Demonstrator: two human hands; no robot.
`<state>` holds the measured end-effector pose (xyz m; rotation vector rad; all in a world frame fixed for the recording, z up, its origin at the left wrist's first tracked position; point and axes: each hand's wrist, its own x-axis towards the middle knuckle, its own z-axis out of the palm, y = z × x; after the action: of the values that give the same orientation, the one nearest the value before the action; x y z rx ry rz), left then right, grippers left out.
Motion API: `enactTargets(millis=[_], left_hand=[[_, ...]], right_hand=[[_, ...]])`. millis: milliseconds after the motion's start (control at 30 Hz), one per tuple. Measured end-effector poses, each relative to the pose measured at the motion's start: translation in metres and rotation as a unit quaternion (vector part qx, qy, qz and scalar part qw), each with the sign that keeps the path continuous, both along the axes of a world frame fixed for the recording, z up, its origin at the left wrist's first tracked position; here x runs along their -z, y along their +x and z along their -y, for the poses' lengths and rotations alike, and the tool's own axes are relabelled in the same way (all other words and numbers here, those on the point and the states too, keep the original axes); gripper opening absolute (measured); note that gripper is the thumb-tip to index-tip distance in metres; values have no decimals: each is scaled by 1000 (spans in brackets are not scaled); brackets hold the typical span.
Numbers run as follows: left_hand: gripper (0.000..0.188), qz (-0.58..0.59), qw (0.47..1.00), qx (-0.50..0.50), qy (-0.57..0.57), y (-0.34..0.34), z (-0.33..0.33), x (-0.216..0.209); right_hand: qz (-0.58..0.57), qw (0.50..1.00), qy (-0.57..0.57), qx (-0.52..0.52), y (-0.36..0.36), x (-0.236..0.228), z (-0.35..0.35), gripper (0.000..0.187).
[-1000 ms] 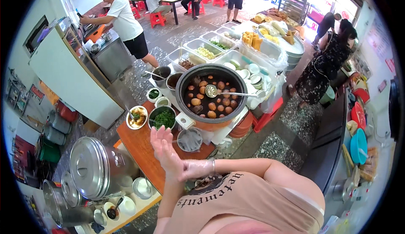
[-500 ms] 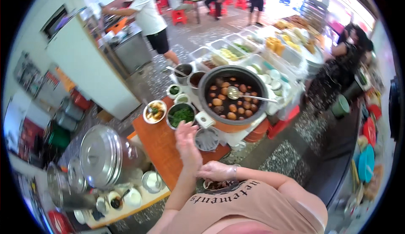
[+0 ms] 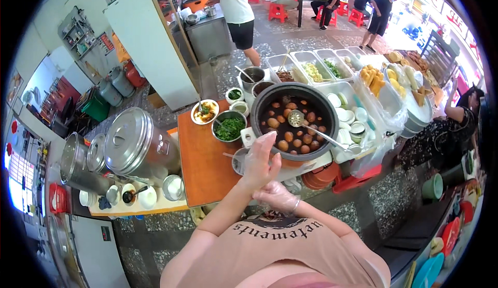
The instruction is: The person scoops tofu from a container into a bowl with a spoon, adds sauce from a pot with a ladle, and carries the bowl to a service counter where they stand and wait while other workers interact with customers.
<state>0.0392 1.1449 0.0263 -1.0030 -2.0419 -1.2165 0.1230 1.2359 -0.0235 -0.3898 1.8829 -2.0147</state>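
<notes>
My left hand (image 3: pixel 261 164) is raised in front of the big dark pot, fingers stretched and apart, holding nothing. A clear plastic glove seems to cover it. My right hand (image 3: pixel 278 195), also in a clear glove, is closed at the left wrist, apparently on the glove's cuff. Behind the hands, the pot (image 3: pixel 255 112) holds brown eggs in dark broth, with a slotted ladle (image 3: pixel 296 119) resting in it. To its left are a metal bowl of chopped greens (image 3: pixel 229 128) and a white bowl of food (image 3: pixel 205 112). Another bowl (image 3: pixel 238 162) is partly hidden by my left hand.
An orange-brown tabletop (image 3: pixel 205 171) lies left of my hands. Large lidded steel pot (image 3: pixel 129 141) stands further left. Clear trays of toppings (image 3: pixel 313 71) and a tray of white lids (image 3: pixel 351 117) are beyond the dark pot. Other people are in the background.
The view has turned, so the surroundings sit differently in the picture. My hands stay together at the left wrist and now appear nearer the dark pot; the left fingers have spread apart more.
</notes>
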Motion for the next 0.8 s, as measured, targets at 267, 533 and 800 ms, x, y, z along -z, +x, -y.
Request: enactTargets(millis=[267,533,800], left_hand=[[56,67,995,5,74,26,-84,-26],[52,-154,987,-33,22,2,-116,-78],[57,-206,972,-28,-115,-29,-114,-67]], right_hand=[[13,991,-135,1,-2,-33,-71,54],[-8,935,-352,35,-14,-61,-62,38],[98,900,-387,175,-25,-60,-36,32]])
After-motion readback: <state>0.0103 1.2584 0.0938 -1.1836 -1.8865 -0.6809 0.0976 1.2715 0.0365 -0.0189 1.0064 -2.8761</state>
